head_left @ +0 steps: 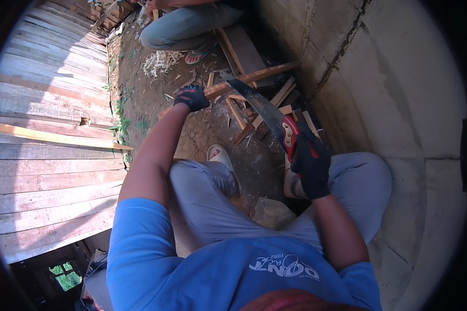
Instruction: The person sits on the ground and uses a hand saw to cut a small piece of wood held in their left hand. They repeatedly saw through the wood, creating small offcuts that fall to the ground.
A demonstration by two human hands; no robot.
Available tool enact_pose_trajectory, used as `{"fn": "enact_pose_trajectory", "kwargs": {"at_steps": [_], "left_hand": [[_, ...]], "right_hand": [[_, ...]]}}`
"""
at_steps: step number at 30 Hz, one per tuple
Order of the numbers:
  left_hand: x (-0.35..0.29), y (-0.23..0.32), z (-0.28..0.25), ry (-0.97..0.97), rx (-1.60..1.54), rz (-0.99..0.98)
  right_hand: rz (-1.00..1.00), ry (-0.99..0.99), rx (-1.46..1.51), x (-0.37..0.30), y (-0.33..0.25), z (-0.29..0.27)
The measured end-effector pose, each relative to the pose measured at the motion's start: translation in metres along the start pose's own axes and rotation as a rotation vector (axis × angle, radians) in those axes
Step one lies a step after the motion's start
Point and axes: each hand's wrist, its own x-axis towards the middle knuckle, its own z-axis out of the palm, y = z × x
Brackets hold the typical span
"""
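Note:
My right hand point(312, 165), in a dark glove, is closed round the red handle of a curved hand saw point(262, 109). The blade slants up and to the left, and its tip lies over or against a long wooden strip point(264, 74); I cannot tell whether the teeth touch the wood. Gloved as well, my left hand point(191, 98) is wrapped round the strip to the left of the blade. The strip runs from my left hand up to the right, toward the wall. Beneath the saw, short wood offcuts point(236, 114) lie scattered on the ground.
Another person point(192, 26) squats at the top, near a pile of wood shavings point(162, 64). A concrete wall point(379, 98) rises on the right. Wooden boards point(52, 129) line the left side. A stone point(272, 212) lies between my feet.

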Motion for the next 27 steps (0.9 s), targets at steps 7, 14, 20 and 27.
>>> {"fn": "enact_pose_trajectory", "kwargs": {"at_steps": [7,14,20,27], "left_hand": [[0.0,0.0,0.001,-0.003,-0.023,0.009],[-0.005,0.002,-0.004,0.018,-0.009,0.002],[-0.007,0.012,-0.018,-0.13,0.014,-0.036],[-0.012,0.003,0.004,0.098,0.013,0.002]], "right_hand": [[-0.026,-0.032,0.217,0.01,0.018,0.0],[0.154,-0.116,0.397,0.014,0.005,-0.005],[0.459,-0.24,0.83,0.025,-0.016,-0.021],[0.578,-0.136,0.804,0.036,-0.048,-0.019]]}}
